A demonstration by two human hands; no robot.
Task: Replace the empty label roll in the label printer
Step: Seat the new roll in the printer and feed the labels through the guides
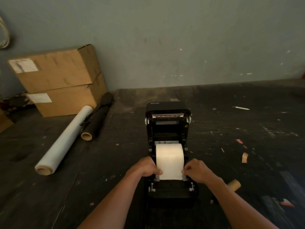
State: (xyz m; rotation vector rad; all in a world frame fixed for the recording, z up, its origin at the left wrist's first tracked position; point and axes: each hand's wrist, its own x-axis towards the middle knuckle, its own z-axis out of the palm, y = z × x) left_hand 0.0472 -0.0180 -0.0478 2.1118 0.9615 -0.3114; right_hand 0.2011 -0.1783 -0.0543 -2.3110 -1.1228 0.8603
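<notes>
Dark table (231, 100) — both hands pinch label roll (169, 156).

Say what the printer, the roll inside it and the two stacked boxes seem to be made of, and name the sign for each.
Printer: likely hard plastic, matt black, with moulded edges; the bar under its open lid looks like shiny metal.
Roll: paper, matt white, its loose end held at both edges by the left hand and right hand.
Boxes: brown cardboard, dull, with creased flaps.

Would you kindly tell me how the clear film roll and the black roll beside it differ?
The clear film roll is whitish and longer, while the black roll is dark and shorter. The film roll lies nearer the viewer, the black roll nearer the boxes. Both lie on the table with cardboard cores showing.
</notes>
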